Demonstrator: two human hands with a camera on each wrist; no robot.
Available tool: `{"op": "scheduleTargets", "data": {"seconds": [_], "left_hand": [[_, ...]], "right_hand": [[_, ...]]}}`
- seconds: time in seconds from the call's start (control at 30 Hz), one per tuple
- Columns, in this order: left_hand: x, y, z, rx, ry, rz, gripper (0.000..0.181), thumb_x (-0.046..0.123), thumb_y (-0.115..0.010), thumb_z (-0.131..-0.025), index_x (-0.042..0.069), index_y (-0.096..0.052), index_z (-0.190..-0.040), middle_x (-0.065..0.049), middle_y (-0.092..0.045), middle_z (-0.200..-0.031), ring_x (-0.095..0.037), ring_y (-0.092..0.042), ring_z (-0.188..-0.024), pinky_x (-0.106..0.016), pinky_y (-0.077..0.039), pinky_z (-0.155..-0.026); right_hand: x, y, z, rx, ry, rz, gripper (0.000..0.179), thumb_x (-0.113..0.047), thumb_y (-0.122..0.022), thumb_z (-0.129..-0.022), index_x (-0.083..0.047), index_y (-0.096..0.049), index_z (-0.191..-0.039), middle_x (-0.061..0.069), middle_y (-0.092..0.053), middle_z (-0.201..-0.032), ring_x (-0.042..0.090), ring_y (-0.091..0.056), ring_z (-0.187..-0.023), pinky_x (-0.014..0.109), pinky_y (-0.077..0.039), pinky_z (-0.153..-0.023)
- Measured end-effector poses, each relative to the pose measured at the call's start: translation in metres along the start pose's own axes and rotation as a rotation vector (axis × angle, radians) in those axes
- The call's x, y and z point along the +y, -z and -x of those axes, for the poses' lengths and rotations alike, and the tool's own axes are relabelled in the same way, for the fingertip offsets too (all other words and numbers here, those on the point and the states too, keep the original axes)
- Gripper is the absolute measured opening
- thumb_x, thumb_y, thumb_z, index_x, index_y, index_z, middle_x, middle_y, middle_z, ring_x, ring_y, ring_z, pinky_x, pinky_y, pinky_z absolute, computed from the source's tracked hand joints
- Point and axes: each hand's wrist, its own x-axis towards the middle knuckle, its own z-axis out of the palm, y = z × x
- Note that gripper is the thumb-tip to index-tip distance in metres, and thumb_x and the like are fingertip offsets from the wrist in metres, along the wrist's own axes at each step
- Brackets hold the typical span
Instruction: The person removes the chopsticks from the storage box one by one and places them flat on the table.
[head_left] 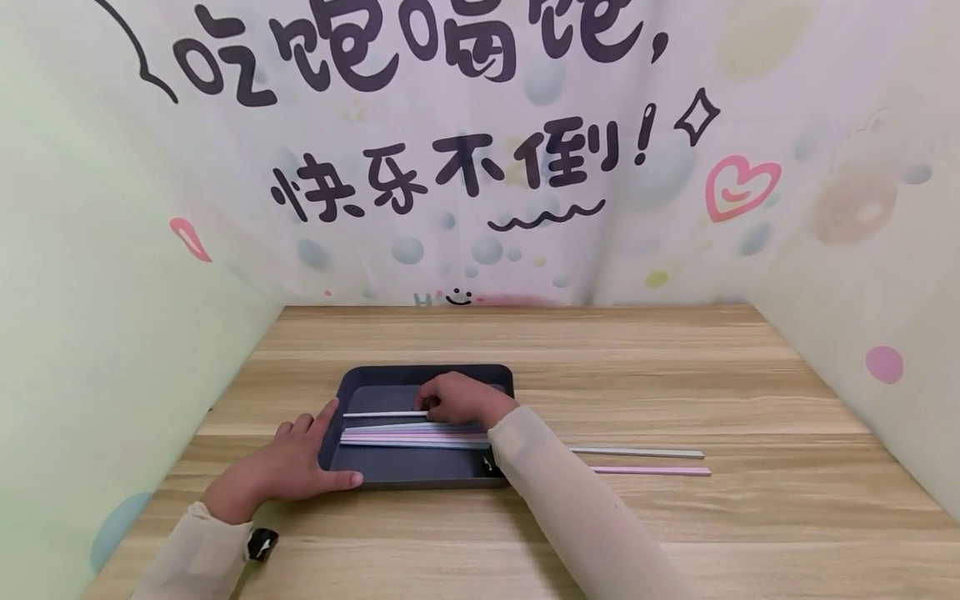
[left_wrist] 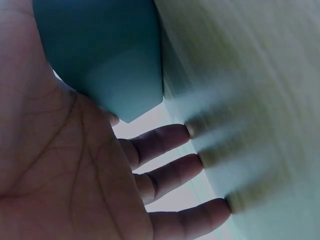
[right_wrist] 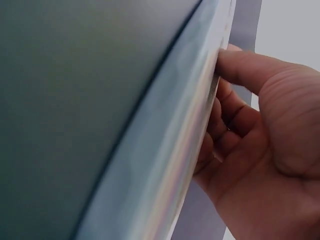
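A dark shallow tray [head_left: 420,479] lies on the table, with my left hand [head_left: 296,462] at its left end. The fingers and thumb of that hand are spread along the rim; in the left wrist view the fingers reach past the tray's corner [left_wrist: 125,85]. My right hand [head_left: 461,398] is over the tray and pinches a thin white strip [head_left: 386,414] between thumb and fingers. Below it in the tray lies a bundle of pale blue, pink and white strips [head_left: 405,436], partly hidden by my right arm. The right wrist view shows blurred strips [right_wrist: 170,175] close to the hand.
To the tray's right, a whitish-grey strip [head_left: 637,452] and a pink strip [head_left: 652,472] lie on the wooden table [head_left: 675,367], their left ends behind my right sleeve. A printed cloth wall [head_left: 480,250] closes off the back.
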Motion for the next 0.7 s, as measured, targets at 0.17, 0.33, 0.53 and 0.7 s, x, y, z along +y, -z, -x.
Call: {"op": "scheduleTargets", "data": {"seconds": [0.17, 0.33, 0.53, 0.7], "left_hand": [[-0.001, 0.0, -0.001, 0.0, 0.0, 0.002, 0.124, 0.071, -0.071, -0.075, -0.005, -0.013, -0.154, -0.036, -0.039, -0.133, -0.052, -0.039, -0.116, -0.063, -0.042, -0.09], [0.001, 0.001, 0.001, -0.005, 0.004, 0.004, 0.123, 0.071, -0.071, -0.075, -0.004, -0.014, -0.154, -0.035, -0.039, -0.133, -0.052, -0.04, -0.116, -0.063, -0.042, -0.091], [0.003, 0.004, 0.003, -0.009, 0.005, 0.004, 0.122, 0.069, -0.072, -0.076, -0.005, -0.014, -0.154, -0.034, -0.041, -0.132, -0.051, -0.04, -0.116, -0.062, -0.042, -0.091], [0.002, 0.002, 0.002, 0.007, -0.007, 0.002, 0.123, 0.07, -0.071, -0.076, -0.005, -0.015, -0.154, -0.033, -0.041, -0.131, -0.05, -0.04, -0.116, -0.061, -0.043, -0.091]], "right_hand": [[-0.002, 0.002, 0.002, -0.005, -0.002, -0.048, 0.02, -0.004, -0.061, -0.098, -0.015, -0.073, -0.109, -0.003, -0.056, -0.073, 0.009, -0.048, -0.061, 0.023, -0.042, -0.062], [-0.001, 0.005, 0.004, -0.014, 0.004, -0.084, 0.023, -0.005, -0.059, -0.1, -0.017, -0.072, -0.114, -0.007, -0.061, -0.088, 0.01, -0.052, -0.073, 0.024, -0.045, -0.068], [-0.001, 0.009, 0.005, -0.032, 0.037, -0.162, 0.025, -0.004, -0.056, -0.1, -0.015, -0.072, -0.116, -0.008, -0.063, -0.1, 0.011, -0.053, -0.083, 0.025, -0.046, -0.072], [-0.006, 0.015, 0.01, -0.064, 0.049, -0.229, 0.025, -0.001, -0.056, -0.099, -0.013, -0.072, -0.114, -0.003, -0.063, -0.095, 0.012, -0.051, -0.075, 0.025, -0.044, -0.065]]}}
